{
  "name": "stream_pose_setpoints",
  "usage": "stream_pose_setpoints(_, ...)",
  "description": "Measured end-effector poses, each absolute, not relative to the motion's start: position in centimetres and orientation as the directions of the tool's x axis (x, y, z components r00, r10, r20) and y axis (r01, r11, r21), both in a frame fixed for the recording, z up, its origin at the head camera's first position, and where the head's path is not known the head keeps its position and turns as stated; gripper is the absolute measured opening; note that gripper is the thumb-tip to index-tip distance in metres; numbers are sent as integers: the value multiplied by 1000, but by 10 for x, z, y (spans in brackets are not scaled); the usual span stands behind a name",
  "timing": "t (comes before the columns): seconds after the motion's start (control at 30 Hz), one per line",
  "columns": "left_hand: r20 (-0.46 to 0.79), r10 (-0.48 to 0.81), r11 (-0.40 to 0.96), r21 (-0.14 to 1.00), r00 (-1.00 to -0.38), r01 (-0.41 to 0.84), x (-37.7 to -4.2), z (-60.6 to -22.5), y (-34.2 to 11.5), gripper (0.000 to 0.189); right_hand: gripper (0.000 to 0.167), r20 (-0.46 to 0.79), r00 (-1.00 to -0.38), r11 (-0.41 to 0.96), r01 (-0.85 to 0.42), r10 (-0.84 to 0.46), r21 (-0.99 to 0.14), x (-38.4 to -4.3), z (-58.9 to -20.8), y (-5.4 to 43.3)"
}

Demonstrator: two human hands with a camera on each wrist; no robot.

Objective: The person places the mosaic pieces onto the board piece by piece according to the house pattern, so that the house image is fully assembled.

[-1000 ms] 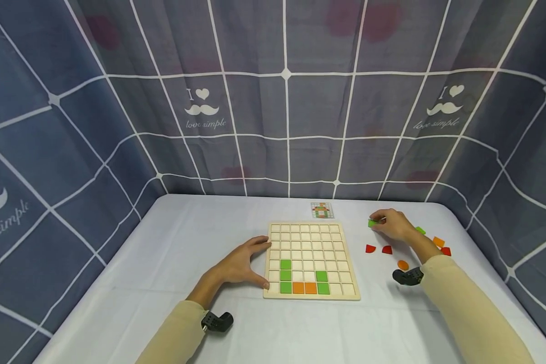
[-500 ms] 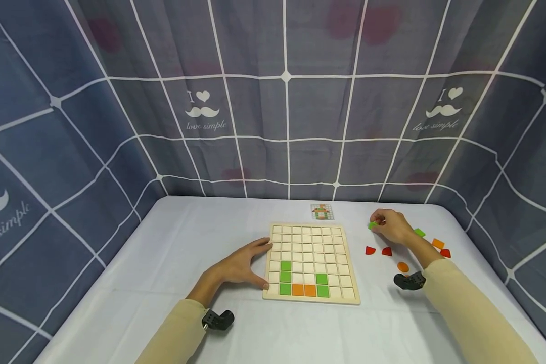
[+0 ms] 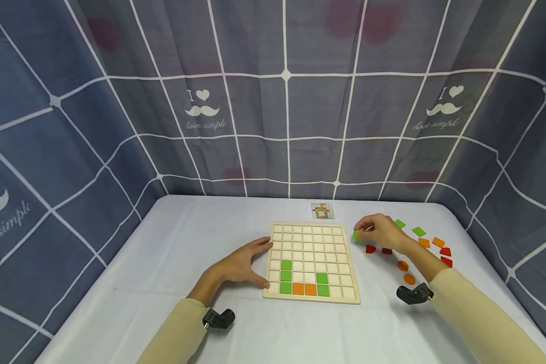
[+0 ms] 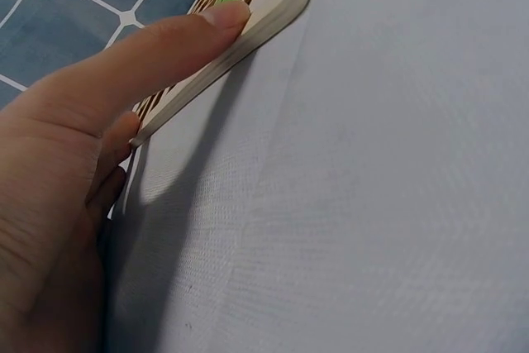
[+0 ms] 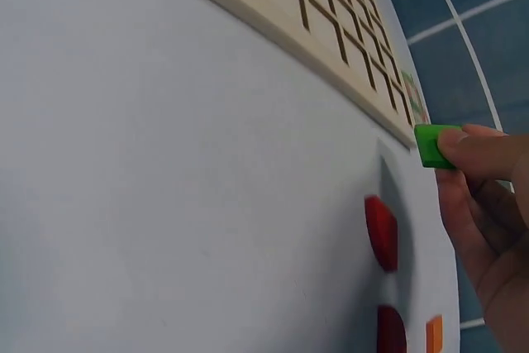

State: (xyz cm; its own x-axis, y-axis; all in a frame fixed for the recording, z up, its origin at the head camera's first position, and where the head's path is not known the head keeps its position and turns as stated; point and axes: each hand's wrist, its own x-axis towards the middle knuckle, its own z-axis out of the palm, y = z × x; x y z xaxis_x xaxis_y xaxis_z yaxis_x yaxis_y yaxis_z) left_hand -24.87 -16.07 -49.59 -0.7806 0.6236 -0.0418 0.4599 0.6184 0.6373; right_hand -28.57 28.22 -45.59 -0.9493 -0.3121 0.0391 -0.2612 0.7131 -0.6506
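My right hand (image 3: 382, 233) pinches a green square tile (image 5: 427, 146) between thumb and fingertips, held over the cloth just right of the wooden grid board (image 3: 308, 253). The left hand (image 3: 238, 265) is spread along the board's left side, its thumb on the rim near the front corner and its fingertips at the edge farther back. In the board's front rows lie a column of green tiles (image 3: 285, 276), two orange tiles (image 3: 304, 288) side by side, and two more green tiles (image 3: 322, 284). The remaining cells in view are bare wood.
Right of the board lie red quarter-round pieces (image 3: 370, 249), green tiles (image 3: 419, 231), orange squares (image 3: 438, 242) and orange discs (image 3: 409, 278). A small patterned card (image 3: 322, 211) lies behind the board. Dark checked curtains (image 3: 255, 106) enclose the white table (image 3: 164, 242).
My right hand has moved left and slightly nearer with the green tile, away from the loose pieces and toward the board. The left hand has stayed at the board's edge.
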Motion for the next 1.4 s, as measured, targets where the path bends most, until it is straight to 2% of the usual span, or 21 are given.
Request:
stream_pose_setpoints(0.33,-26,625,611,638,-781,468,-250,-496,-160,114,12,89,-908,598,-341,-410,-726,-265,-465,245)
stream_pose_setpoints(0.77,-19,631,591,659,-775,465,-249,-496,-162,114,10,67,-836,487,-381,-545,-786,-251,-472,204)
stream_pose_setpoints(1.0,-23,630,595,657,-776,463,-250,-497,-161,114,5,98,-815,524,-454,-571,-721,-248,-478,195)
stream_pose_setpoints(1.2,-30,626,602,653,-779,459,-249,-495,-162,115,8,117,-781,542,-525,-614,-657,-247,-480,191)
stream_pose_setpoints(1.4,-27,629,598,656,-777,461,-248,-494,-161,115,7,104,-777,557,-531,-621,-638,-246,-480,189)
